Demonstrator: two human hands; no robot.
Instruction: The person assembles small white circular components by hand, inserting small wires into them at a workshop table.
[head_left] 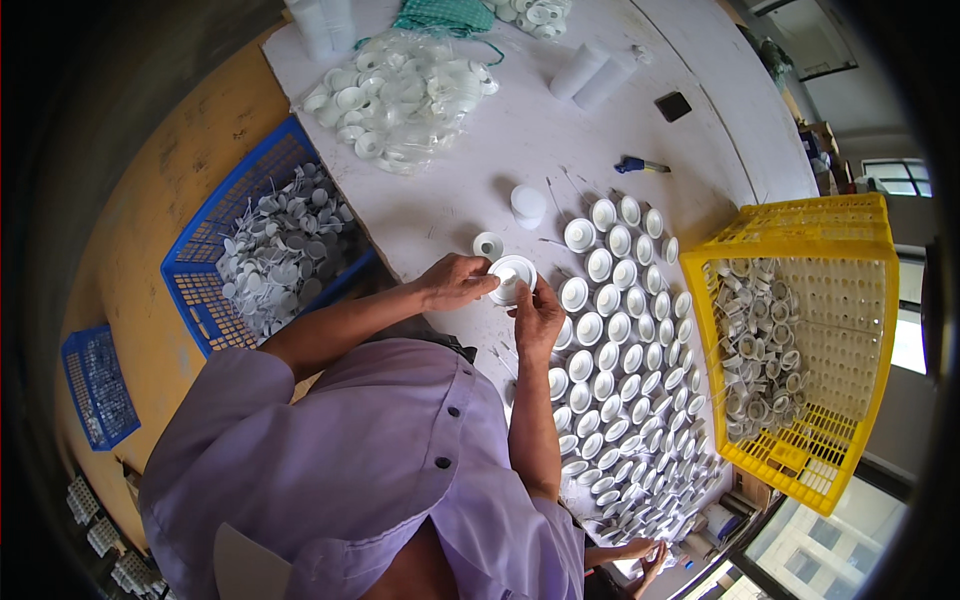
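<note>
A round white dish-shaped part (pixel 513 268) with a raised centre is held between my two hands above the table. My left hand (pixel 460 283) pinches its left side, fingertips at the rim and centre. From the right and below, my right hand (pixel 540 315) grips the rim with thumb and fingers. Just beyond it, a small white cup-like piece (pixel 487 246) rests on the table, near a short white stack of round pieces (pixel 527 205). To the right spread many similar round white parts (pixel 590 328), standing close together in rows.
A yellow crate (pixel 880 300) with white wired parts stands at right; a blue crate (pixel 185 262) of white pieces stands left. Farther back are a clear bag of white parts (pixel 400 95), white rolls (pixel 580 72) and a blue utility knife (pixel 640 165). Another person's hands (pixel 645 555) show below right.
</note>
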